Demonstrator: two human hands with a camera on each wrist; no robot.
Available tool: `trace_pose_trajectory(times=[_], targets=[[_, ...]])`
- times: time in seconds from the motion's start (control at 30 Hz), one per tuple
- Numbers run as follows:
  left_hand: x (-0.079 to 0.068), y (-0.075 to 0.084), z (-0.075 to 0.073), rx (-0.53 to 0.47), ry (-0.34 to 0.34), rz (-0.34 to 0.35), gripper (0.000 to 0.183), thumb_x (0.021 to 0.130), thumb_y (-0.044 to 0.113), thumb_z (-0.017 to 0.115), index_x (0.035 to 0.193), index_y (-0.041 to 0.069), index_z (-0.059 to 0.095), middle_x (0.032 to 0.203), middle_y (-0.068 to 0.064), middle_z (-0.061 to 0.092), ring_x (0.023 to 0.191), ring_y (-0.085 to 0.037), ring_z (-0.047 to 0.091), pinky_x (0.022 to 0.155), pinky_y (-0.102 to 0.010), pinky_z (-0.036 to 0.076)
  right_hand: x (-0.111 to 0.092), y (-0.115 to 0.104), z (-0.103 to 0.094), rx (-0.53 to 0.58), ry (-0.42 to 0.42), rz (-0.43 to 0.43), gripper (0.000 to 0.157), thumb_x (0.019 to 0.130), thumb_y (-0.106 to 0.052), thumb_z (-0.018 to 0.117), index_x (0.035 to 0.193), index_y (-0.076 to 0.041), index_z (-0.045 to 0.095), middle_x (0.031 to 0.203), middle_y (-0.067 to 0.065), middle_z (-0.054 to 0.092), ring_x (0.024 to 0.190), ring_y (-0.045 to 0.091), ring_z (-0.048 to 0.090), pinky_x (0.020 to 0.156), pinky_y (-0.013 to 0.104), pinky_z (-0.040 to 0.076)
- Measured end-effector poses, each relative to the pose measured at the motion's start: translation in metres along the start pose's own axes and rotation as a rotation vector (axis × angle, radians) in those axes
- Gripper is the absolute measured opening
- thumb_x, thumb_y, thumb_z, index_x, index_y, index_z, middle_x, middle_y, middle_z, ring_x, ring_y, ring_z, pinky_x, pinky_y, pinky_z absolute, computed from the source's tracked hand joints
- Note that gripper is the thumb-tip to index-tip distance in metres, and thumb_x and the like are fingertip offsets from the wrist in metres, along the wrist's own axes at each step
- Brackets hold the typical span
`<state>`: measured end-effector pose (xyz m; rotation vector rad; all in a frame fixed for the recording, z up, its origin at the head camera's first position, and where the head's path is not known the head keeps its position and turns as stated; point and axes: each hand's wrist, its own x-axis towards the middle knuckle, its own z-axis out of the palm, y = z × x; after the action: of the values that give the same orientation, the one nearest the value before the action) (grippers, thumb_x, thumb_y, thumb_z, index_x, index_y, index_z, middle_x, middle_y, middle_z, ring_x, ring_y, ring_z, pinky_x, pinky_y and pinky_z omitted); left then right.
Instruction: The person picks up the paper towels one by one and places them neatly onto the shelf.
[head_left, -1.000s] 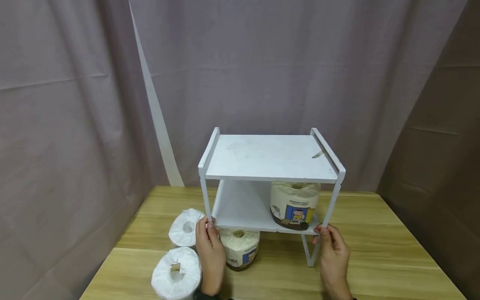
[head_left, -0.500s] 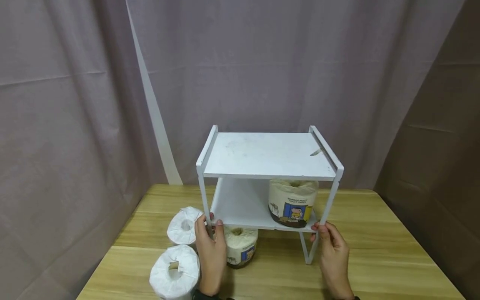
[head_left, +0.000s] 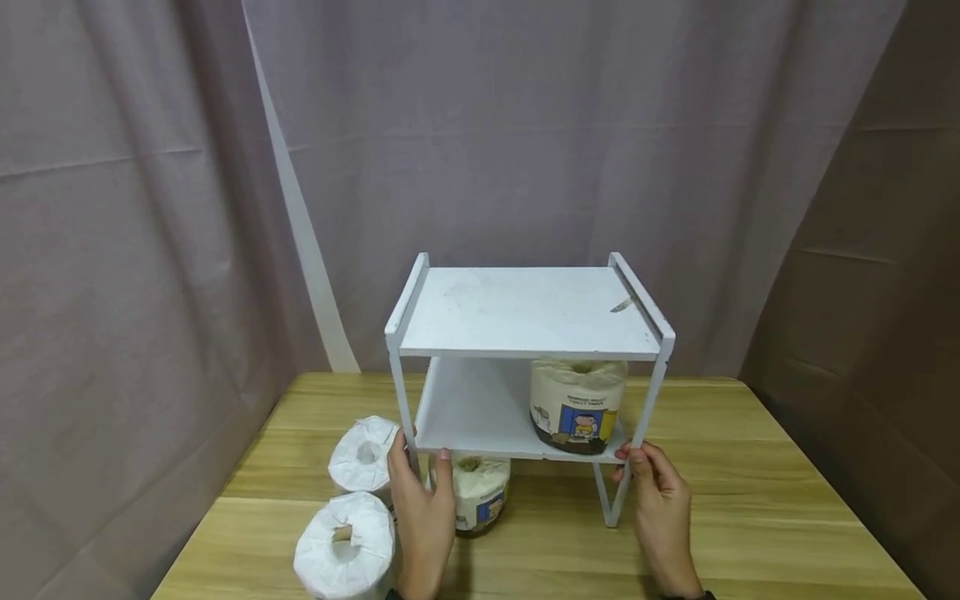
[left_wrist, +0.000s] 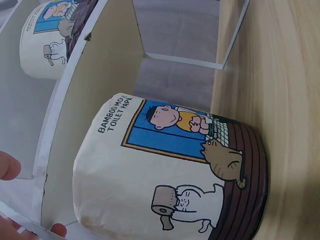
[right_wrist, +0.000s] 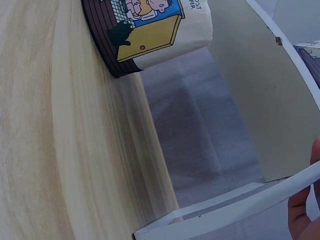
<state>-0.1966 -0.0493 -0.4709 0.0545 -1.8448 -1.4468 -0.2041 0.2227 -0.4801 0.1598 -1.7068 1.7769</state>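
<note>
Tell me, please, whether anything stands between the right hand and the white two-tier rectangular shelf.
Nothing visible does: the right hand grips the shelf's right front leg directly, clear of the upper cream cylindrical toilet roll.

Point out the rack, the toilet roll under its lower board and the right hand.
Rack [head_left: 525, 308], head view: its top board.
Toilet roll [left_wrist: 167, 167], left wrist view: its wrapper's front.
Right hand [head_left: 662, 507], head view: its middle.

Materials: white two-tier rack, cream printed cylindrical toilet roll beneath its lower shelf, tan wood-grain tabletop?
White two-tier rack: likely painted metal or board; satin, chipped edges.
Cream printed cylindrical toilet roll: apparently paper, matte; label reads toilet paper.
Tan wood-grain tabletop: wood or laminate, smooth; streaked grain, can't tell which.
</note>
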Motion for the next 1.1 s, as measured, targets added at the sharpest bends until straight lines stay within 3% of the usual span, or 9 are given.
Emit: trace_pose_trajectory(times=[0.23, 0.6, 0.9, 1.1], targets=[[0.0, 0.005, -0.003, 0.0, 0.02, 0.041, 0.067, 0.091, 0.022, 0.066, 0.148, 0.007, 0.034, 0.138, -0.013, 0.043, 0.132, -0.03, 0.039, 0.108, -0.052, 0.033, 0.004, -0.002, 0.002, -0.048, -0.013, 0.022, 0.023, 0.099, -0.009, 0.051, 0.107, 0.01, 0.063, 0.093, 0.003, 0.069, 0.07, 0.024, 0.062, 0.071, 0.022, 0.051], [-0.01, 0.008, -0.002, 0.059, 0.017, 0.013, 0.079, 0.089, 0.023, 0.068, 0.153, 0.012, 0.024, 0.149, -0.016, 0.037, 0.137, -0.033, 0.036, 0.111, -0.049, 0.03, 0.003, -0.003, 0.002, -0.057, -0.011, 0.03, 0.024, 0.099, -0.01, 0.051, 0.106, 0.01, 0.062, 0.092, 0.002, 0.069, 0.07, 0.029, 0.061, 0.07, 0.022, 0.051], [-0.012, 0.01, -0.006, 0.101, 0.015, 0.045, 0.075, 0.088, 0.026, 0.07, 0.15, 0.011, 0.03, 0.141, -0.009, 0.039, 0.127, -0.027, 0.04, 0.104, -0.048, 0.038, 0.001, -0.001, -0.003, -0.038, -0.001, 0.024, 0.024, 0.099, -0.01, 0.051, 0.107, 0.01, 0.062, 0.092, 0.002, 0.069, 0.068, 0.017, 0.063, 0.07, 0.022, 0.051], [-0.015, 0.01, -0.01, 0.144, 0.035, 0.093, 0.068, 0.087, 0.024, 0.071, 0.146, 0.012, 0.037, 0.138, -0.007, 0.039, 0.121, -0.026, 0.044, 0.1, -0.043, 0.04, 0.0, 0.002, -0.002, -0.038, 0.0, 0.004, 0.023, 0.099, -0.007, 0.05, 0.106, 0.01, 0.062, 0.091, 0.002, 0.069, 0.067, 0.017, 0.063, 0.07, 0.021, 0.051]])
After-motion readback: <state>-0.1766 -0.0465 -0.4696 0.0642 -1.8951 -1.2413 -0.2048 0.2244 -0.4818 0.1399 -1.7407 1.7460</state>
